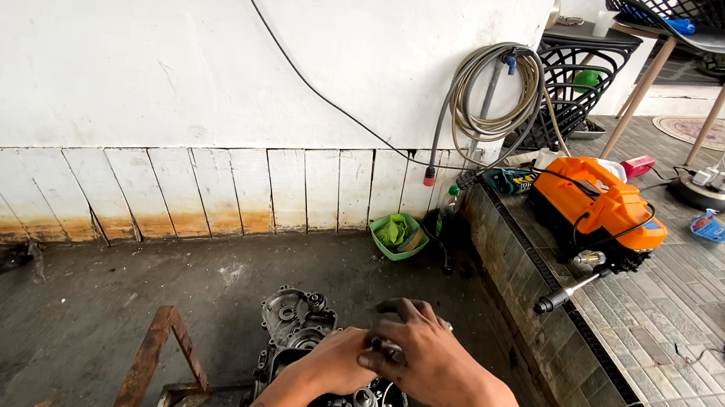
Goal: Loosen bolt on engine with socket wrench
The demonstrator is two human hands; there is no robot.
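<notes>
**Two hands on a grey engine block**

Behind the hands stands a white wall [122,28]. To their right, further away, an orange pressure washer [603,209] sits on the tiled floor [700,355]. The grey engine block [304,347] lies directly under the hands. The right hand [426,354] and the left hand [340,361] meet over it, both closed around a small dark part [385,347].
</notes>
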